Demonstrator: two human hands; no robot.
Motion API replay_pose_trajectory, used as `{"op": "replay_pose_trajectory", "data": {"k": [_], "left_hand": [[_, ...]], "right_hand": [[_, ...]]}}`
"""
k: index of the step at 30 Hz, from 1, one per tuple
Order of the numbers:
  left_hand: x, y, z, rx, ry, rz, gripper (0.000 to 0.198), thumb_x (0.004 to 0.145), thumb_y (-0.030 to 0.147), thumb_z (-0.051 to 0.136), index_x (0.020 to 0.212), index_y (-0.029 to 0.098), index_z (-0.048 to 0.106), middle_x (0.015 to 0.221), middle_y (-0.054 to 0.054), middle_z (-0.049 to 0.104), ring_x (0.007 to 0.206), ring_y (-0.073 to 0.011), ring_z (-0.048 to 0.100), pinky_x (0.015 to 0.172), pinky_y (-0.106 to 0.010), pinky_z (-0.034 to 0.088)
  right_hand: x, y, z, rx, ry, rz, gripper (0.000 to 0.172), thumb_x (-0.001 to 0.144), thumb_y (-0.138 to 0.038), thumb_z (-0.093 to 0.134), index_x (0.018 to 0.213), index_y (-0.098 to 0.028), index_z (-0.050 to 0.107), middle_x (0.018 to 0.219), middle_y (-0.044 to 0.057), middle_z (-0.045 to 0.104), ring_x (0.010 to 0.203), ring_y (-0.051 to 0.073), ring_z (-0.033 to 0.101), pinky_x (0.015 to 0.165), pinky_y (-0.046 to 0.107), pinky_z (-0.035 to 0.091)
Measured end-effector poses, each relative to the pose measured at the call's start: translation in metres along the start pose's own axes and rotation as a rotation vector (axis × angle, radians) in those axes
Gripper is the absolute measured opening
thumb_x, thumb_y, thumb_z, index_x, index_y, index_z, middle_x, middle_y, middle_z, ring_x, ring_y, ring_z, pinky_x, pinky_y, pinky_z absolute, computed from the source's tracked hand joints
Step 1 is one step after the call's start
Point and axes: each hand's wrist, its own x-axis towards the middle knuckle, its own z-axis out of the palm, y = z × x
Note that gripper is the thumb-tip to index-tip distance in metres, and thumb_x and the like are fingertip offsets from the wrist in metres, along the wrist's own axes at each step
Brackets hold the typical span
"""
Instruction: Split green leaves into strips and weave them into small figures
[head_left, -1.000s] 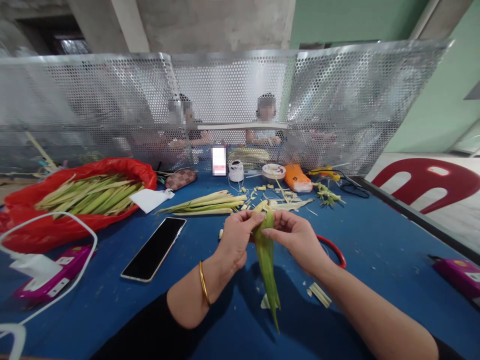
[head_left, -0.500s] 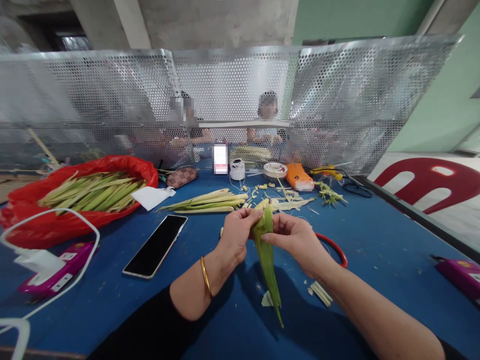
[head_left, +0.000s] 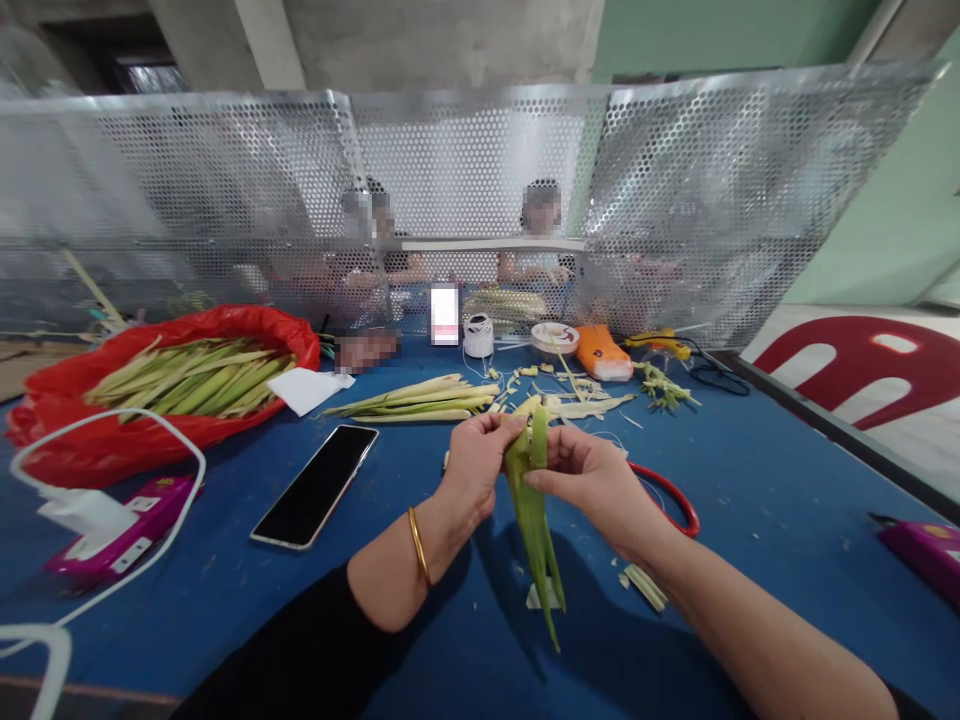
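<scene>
Green leaf strips [head_left: 531, 510] hang pointing down between my hands, with a folded pale top. My left hand [head_left: 480, 465] pinches their upper left side near the top; a gold bangle is on that wrist. On the other side, my right hand [head_left: 585, 475] grips a green strip between thumb and fingers. Behind the hands lies a bundle of pale green leaves [head_left: 420, 400] on the blue table [head_left: 420, 640]. Small cut pieces [head_left: 529, 372] are scattered beyond the hands.
A red bag of leaves [head_left: 45, 400], a black phone [head_left: 315, 487] and a purple power strip [head_left: 161, 500] are at left. A thread spool [head_left: 478, 337], tape roll [head_left: 553, 338] and orange packet [head_left: 602, 353] stand behind. People sit beyond a perforated screen [head_left: 465, 150].
The hanging strips have spread apart at the lower end, and a gap now shows near the top beside my right fingers. The whole view has shifted slightly.
</scene>
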Motion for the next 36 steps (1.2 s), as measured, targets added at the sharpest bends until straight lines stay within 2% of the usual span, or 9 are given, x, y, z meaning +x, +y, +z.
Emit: {"op": "replay_pose_trajectory", "data": {"k": [5,10,14,19,23,27,30,33,36], "left_hand": [[0.002,-0.002,-0.001,0.005,0.002,0.007,0.027,0.056,0.035,0.077,0.061,0.015,0.061,0.054,0.002,0.057,0.046,-0.0081,0.047,0.045,-0.021,0.035],[0.003,-0.003,-0.002,-0.002,0.016,0.027,0.026,0.056,0.034,0.078,0.063,0.014,0.062,0.056,0.002,0.058,0.048,-0.0079,0.048,0.048,-0.021,0.038],[0.004,-0.005,-0.002,0.005,0.010,0.022,0.026,0.058,0.034,0.077,0.064,0.014,0.062,0.055,0.002,0.058,0.047,-0.0086,0.049,0.046,-0.021,0.037],[0.007,-0.004,-0.003,-0.015,0.030,0.030,0.026,0.058,0.034,0.078,0.066,0.014,0.063,0.057,0.002,0.060,0.048,-0.0093,0.051,0.049,-0.022,0.040],[0.008,-0.001,-0.003,-0.026,0.046,0.041,0.029,0.056,0.035,0.080,0.066,0.014,0.063,0.057,0.002,0.060,0.049,-0.0088,0.051,0.049,-0.022,0.041],[0.000,0.004,-0.001,-0.079,-0.100,-0.034,0.037,0.062,0.049,0.076,0.068,0.014,0.065,0.059,0.000,0.062,0.050,-0.0104,0.053,0.049,-0.023,0.043],[-0.008,0.006,0.002,-0.105,-0.244,-0.170,0.037,0.057,0.043,0.082,0.075,0.013,0.069,0.066,-0.002,0.067,0.056,-0.0117,0.057,0.053,-0.023,0.046],[-0.011,0.005,0.004,-0.117,-0.243,-0.193,0.035,0.053,0.030,0.086,0.078,0.012,0.071,0.069,-0.003,0.068,0.058,-0.0113,0.058,0.054,-0.022,0.048],[-0.009,0.002,0.004,-0.130,-0.224,-0.163,0.034,0.054,0.028,0.085,0.080,0.011,0.071,0.069,-0.004,0.068,0.055,-0.0121,0.058,0.052,-0.024,0.049]], "right_hand": [[-0.002,0.001,0.001,-0.028,0.029,-0.063,0.014,0.067,-0.022,0.071,0.079,-0.023,0.064,0.073,-0.001,0.067,0.070,0.017,0.063,0.069,0.032,0.051],[-0.002,0.002,0.001,-0.025,-0.025,-0.010,0.022,0.067,-0.020,0.072,0.087,-0.021,0.065,0.083,0.000,0.070,0.077,0.018,0.065,0.074,0.033,0.052],[-0.003,0.000,0.002,-0.009,0.006,-0.023,0.016,0.067,-0.020,0.072,0.081,-0.021,0.065,0.077,0.000,0.069,0.075,0.017,0.064,0.073,0.032,0.051],[-0.004,0.000,0.005,0.048,0.037,0.018,0.025,0.063,-0.023,0.076,0.085,-0.021,0.065,0.079,0.001,0.070,0.075,0.018,0.064,0.073,0.032,0.051],[-0.002,0.002,0.004,0.037,0.025,0.070,0.016,0.062,-0.023,0.075,0.075,-0.019,0.066,0.071,0.000,0.067,0.067,0.015,0.060,0.067,0.030,0.048],[0.001,0.002,0.000,0.064,0.162,0.011,0.015,0.061,-0.024,0.077,0.071,-0.020,0.067,0.067,-0.002,0.064,0.063,0.013,0.056,0.065,0.028,0.046],[0.003,0.001,-0.004,0.106,0.238,-0.029,0.018,0.061,-0.026,0.078,0.074,-0.020,0.068,0.071,-0.001,0.067,0.064,0.013,0.057,0.066,0.027,0.047],[0.005,0.001,-0.006,0.146,0.205,0.003,0.025,0.058,-0.026,0.082,0.077,-0.018,0.068,0.075,0.001,0.069,0.069,0.014,0.059,0.068,0.028,0.047],[0.006,0.002,-0.007,0.140,0.156,0.049,0.026,0.057,-0.026,0.082,0.076,-0.017,0.067,0.069,0.000,0.066,0.063,0.013,0.056,0.062,0.027,0.046]]}}
